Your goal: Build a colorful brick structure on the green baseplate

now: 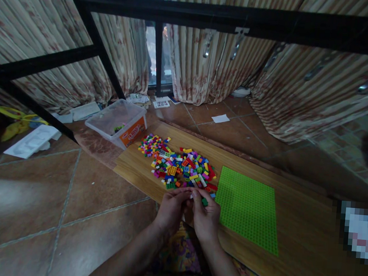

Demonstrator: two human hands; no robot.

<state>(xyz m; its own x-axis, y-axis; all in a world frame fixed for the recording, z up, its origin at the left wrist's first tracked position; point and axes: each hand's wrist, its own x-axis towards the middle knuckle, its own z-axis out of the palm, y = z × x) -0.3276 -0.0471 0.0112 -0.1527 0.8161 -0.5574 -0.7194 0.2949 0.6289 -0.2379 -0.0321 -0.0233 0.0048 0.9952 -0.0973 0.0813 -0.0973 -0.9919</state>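
Observation:
My left hand [172, 207] and my right hand [207, 216] meet fingertip to fingertip at the near edge of a wooden board. Both are closed in a pinch around a small white toy brick [192, 195], mostly covered by the fingers. A green brick [204, 201] shows by my right fingers; whether it is held or lies beneath cannot be told. Just beyond my hands spreads a pile of mixed coloured bricks [184, 165]. To the right of the hands lies a flat bright green studded baseplate [248, 207].
The long wooden board [307, 232] bears bricks and baseplate. A clear plastic box [118, 120] with an orange label stands at its far left end. White packaging [34, 141] and papers [220, 118] lie on the tiled floor. A black metal frame [212, 15] crosses before striped curtains.

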